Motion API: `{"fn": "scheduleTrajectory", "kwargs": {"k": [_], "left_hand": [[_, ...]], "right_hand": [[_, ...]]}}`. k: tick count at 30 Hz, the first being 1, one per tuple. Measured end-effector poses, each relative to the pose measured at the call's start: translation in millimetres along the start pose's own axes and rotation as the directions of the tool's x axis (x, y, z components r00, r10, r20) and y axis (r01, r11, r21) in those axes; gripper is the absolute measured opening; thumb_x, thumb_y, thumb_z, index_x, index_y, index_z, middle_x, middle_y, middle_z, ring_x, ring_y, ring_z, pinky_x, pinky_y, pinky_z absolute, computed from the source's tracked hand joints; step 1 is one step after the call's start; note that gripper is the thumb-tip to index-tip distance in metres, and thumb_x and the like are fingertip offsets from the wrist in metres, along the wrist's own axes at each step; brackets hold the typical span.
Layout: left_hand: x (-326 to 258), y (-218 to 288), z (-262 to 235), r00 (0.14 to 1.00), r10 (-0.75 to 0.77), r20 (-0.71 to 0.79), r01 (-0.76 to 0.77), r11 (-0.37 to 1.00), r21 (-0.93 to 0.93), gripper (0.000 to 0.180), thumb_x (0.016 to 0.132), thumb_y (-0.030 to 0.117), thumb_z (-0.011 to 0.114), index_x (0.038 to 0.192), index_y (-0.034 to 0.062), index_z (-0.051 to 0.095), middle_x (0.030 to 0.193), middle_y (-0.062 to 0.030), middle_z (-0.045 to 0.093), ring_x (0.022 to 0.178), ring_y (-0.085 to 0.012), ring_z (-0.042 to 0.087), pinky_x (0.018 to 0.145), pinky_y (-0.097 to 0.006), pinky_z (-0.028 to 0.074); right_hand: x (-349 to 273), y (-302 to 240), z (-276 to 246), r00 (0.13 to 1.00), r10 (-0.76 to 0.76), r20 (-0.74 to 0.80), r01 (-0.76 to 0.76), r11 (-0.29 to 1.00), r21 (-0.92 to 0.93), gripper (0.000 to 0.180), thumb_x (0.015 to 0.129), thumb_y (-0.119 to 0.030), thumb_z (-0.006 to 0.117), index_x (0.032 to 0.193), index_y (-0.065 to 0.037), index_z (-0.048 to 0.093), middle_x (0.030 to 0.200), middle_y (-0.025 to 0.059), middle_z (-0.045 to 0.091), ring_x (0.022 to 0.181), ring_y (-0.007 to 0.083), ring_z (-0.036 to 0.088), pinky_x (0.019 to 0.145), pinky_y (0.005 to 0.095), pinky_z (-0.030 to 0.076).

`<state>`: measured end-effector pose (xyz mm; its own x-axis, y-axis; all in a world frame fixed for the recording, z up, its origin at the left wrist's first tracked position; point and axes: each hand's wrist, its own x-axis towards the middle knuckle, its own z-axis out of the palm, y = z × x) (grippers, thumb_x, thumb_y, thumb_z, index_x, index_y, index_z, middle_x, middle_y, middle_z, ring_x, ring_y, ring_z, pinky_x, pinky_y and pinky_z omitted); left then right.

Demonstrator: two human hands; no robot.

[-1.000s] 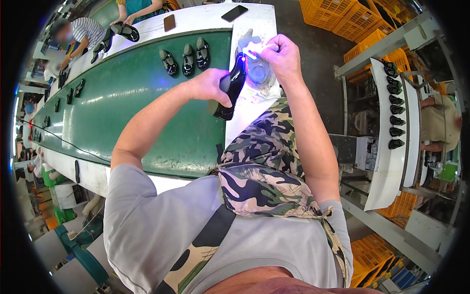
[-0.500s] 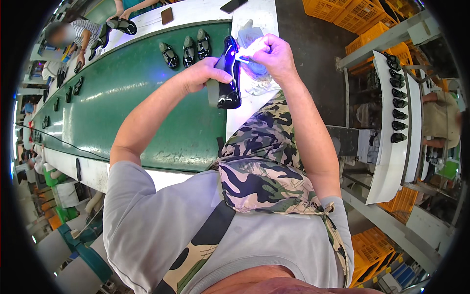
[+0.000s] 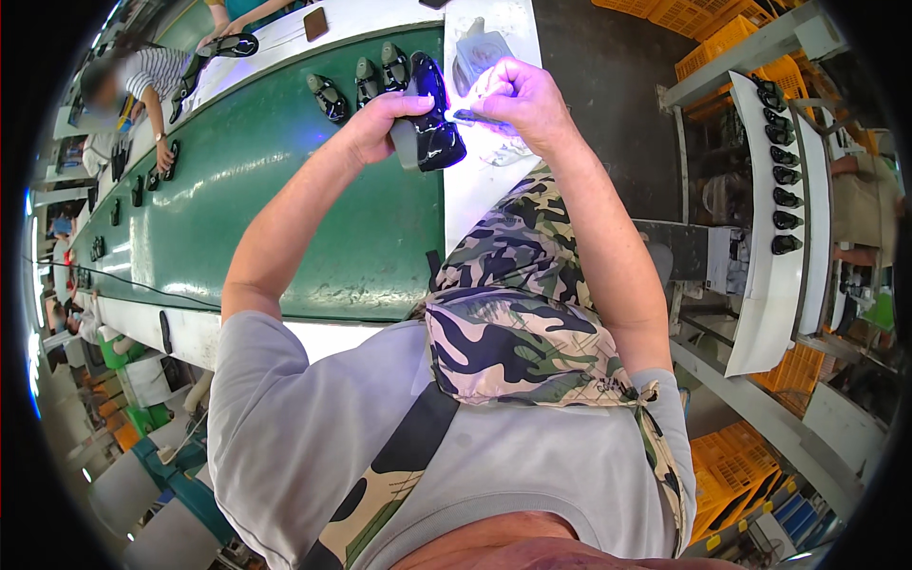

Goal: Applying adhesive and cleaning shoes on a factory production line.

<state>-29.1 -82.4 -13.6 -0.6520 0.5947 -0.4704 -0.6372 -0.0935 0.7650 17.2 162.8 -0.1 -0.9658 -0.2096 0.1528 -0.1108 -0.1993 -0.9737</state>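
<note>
My left hand [image 3: 385, 125] grips a glossy black shoe [image 3: 438, 142] on a grey shoe last, its thumb laid across the upper. The shoe is held at the right edge of the green belt. From the right, my right hand [image 3: 525, 103] pinches a slim dark tool [image 3: 475, 118] against the shoe's side. A bright violet-white glow hides the tool's tip, so I cannot tell its exact kind. Just beyond that hand, a clear plastic container [image 3: 481, 49] stands on the white ledge. Left of the held shoe, three similar black shoes [image 3: 328, 98] on lasts rest on the belt.
The green belt [image 3: 256, 218] runs off to the left with more shoes. Across it, a person's hand [image 3: 165, 155] touches a shoe. A brown phone-like slab [image 3: 315, 25] lies on the far ledge. At right, a white shelf [image 3: 760, 313] bears several shoes; orange crates [image 3: 731, 475] sit below.
The held shoe has shifted up and slightly left in view, tilting, with both hands moving along. The slim tool now shows between my right fingers. Across the belt, a person's hand has moved to another shoe.
</note>
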Motion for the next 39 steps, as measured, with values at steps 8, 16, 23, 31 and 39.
{"fn": "scheduleTrajectory", "kwargs": {"k": [8, 16, 23, 31, 39], "left_hand": [[5, -30, 5, 0.997, -0.074, -0.034, 0.064, 0.967, -0.247, 0.031, 0.092, 0.026, 0.065, 0.112, 0.0029, 0.063, 0.103, -0.0109, 0.070, 0.092, -0.0247, 0.070, 0.091, -0.042, 0.055], [-1, -61, 10, 0.993, -0.095, -0.066, 0.064, 0.924, -0.377, 0.036, 0.094, 0.040, 0.060, 0.113, 0.0094, 0.062, 0.096, -0.0105, 0.071, 0.078, -0.0255, 0.070, 0.062, -0.034, 0.054], [5, -90, 17, 0.992, -0.118, -0.032, 0.077, 0.805, -0.588, 0.040, 0.095, 0.049, 0.056, 0.114, 0.0140, 0.062, 0.098, -0.0176, 0.069, 0.062, -0.0256, 0.067, 0.040, -0.026, 0.047], [12, -111, 30, 0.997, 0.044, 0.056, 0.018, 0.606, -0.795, 0.045, 0.092, 0.052, 0.057, 0.124, 0.0203, 0.061, 0.113, -0.0235, 0.064, 0.066, -0.0232, 0.067, 0.049, -0.025, 0.049], [20, -117, 40, 0.995, 0.079, 0.062, 0.009, 0.540, -0.841, 0.042, 0.091, 0.050, 0.050, 0.126, 0.0282, 0.061, 0.119, -0.0237, 0.063, 0.057, -0.0143, 0.053, 0.047, -0.022, 0.041]], "right_hand": [[-9, 9, -7, 0.996, -0.086, 0.014, 0.087, 0.993, -0.083, 0.020, 0.076, 0.002, 0.073, 0.077, -0.004, 0.054, 0.086, 0.0075, 0.064, 0.082, 0.0128, 0.060, 0.073, 0.0274, 0.050], [-21, 8, -5, 0.975, -0.223, 0.010, 0.223, 0.966, -0.132, 0.018, 0.076, 0.000, 0.073, 0.079, -0.003, 0.055, 0.084, 0.0066, 0.064, 0.088, 0.0152, 0.063, 0.073, 0.0291, 0.052], [-26, 14, -9, 0.972, -0.234, -0.007, 0.229, 0.959, -0.167, 0.017, 0.078, -0.001, 0.071, 0.080, -0.003, 0.054, 0.089, 0.0080, 0.066, 0.089, 0.0144, 0.063, 0.074, 0.0282, 0.051], [-32, 12, -12, 0.956, -0.291, -0.030, 0.283, 0.946, -0.160, 0.018, 0.077, 0.001, 0.071, 0.080, -0.003, 0.054, 0.092, 0.0095, 0.066, 0.088, 0.0137, 0.061, 0.074, 0.0281, 0.051], [-33, 16, -15, 0.955, -0.282, -0.091, 0.273, 0.957, -0.101, 0.017, 0.078, 0.003, 0.070, 0.079, -0.003, 0.055, 0.093, 0.0095, 0.066, 0.088, 0.0127, 0.061, 0.077, 0.0277, 0.050]]}}
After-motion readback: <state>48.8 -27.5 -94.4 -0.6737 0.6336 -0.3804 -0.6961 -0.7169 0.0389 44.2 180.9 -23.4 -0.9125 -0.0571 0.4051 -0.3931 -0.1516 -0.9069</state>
